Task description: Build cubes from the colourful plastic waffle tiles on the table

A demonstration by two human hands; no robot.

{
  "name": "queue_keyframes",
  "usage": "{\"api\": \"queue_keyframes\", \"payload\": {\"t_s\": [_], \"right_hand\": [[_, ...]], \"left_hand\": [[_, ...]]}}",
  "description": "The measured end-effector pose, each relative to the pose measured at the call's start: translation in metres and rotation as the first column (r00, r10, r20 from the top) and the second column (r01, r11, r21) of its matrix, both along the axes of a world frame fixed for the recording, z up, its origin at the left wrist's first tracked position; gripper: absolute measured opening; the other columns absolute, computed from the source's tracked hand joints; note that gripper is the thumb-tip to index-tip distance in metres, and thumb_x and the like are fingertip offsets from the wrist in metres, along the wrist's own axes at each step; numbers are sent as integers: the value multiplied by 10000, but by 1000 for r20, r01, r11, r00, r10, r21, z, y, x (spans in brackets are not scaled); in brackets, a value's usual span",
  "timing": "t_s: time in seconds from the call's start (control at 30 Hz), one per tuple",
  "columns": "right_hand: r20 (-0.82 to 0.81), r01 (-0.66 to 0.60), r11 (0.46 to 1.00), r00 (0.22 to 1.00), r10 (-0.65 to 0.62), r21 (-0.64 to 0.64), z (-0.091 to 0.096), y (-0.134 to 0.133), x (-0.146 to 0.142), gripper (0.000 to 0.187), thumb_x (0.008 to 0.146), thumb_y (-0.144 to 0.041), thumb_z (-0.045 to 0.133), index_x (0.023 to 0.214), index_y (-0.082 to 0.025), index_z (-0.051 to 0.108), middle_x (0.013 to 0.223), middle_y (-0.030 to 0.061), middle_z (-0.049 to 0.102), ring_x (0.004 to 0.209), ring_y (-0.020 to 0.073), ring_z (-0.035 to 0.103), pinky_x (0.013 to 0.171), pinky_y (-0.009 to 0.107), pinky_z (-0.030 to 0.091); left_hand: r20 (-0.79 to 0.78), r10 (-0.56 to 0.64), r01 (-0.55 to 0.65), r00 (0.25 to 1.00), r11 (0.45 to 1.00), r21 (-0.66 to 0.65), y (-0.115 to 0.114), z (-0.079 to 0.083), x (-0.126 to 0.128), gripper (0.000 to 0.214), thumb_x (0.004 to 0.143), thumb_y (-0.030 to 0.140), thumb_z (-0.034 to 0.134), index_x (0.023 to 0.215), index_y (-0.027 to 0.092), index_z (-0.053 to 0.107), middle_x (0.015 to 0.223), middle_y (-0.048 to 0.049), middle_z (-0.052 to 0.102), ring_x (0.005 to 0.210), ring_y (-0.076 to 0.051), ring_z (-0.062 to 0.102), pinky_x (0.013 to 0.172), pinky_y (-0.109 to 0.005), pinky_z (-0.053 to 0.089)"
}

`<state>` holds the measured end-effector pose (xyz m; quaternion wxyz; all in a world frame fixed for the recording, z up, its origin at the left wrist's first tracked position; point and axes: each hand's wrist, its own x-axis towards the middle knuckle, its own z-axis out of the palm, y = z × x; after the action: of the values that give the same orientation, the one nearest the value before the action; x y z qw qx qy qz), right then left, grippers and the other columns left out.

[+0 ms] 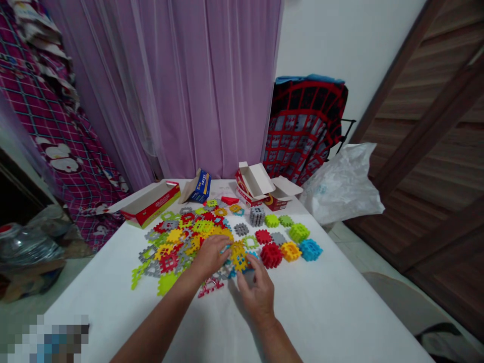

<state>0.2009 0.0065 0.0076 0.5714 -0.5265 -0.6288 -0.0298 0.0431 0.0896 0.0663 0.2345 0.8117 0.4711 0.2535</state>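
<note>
A heap of flat, toothed plastic building tiles in red, yellow, green, grey and blue lies on a white table. My left hand rests on the heap's right edge, fingers curled around a yellow tile piece. My right hand is just below, its fingers pinching the same yellow piece from the near side. To the right stand assembled cubes: red, yellow, blue, green and grey. A pink-red tile lies by my left wrist.
Open red cardboard boxes and a blue box sit along the table's far edge. A white plastic bag hangs off the right corner. A covered chair stands behind, before a purple curtain.
</note>
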Motion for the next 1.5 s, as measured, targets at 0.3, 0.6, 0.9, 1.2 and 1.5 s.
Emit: {"api": "queue_keyframes", "payload": {"t_s": [0.3,0.6,0.9,1.2,1.5], "right_hand": [[-6,-28,999,1000,28,-18,-6,1,0,385,829,-246,587,1211,-192,579,1114,115,688,976,228,673,771,348,588],[-21,-43,998,999,42,-39,-8,-1,-3,418,815,-253,604,1229,-202,590,1118,112,694,925,222,691,732,320,596],[-19,-8,998,1000,6,-60,-5,-4,-5,396,812,-257,601,1204,-200,602,1102,104,701,965,232,684,807,338,584],[-18,21,995,1000,-23,-99,-12,-3,0,413,818,-300,607,1225,-226,593,1093,90,701,857,216,694,670,299,580],[294,208,939,948,-124,-275,47,87,-10,298,807,-397,631,1039,-210,632,908,74,712,850,238,658,729,326,494]], "left_hand": [[-496,-150,216,855,973,78,23,-8,4,450,829,280,591,1277,314,560,1387,-56,562,1330,-287,431,1139,-585,146],[-508,-39,141,861,976,165,14,4,-27,274,866,390,535,1051,251,682,1192,-78,676,1190,-285,545,1117,-534,206],[-526,66,14,848,989,146,57,7,5,415,861,400,511,1214,215,627,1397,-132,540,1317,-319,431,1122,-523,212],[-557,35,-32,830,999,15,89,-4,-6,557,831,540,501,1336,307,530,1505,-129,415,1372,-378,352,1054,-694,215],[-510,86,-52,856,995,80,45,-10,-25,506,855,466,507,1328,288,545,1485,-128,445,1361,-355,381,1071,-687,203]]}}
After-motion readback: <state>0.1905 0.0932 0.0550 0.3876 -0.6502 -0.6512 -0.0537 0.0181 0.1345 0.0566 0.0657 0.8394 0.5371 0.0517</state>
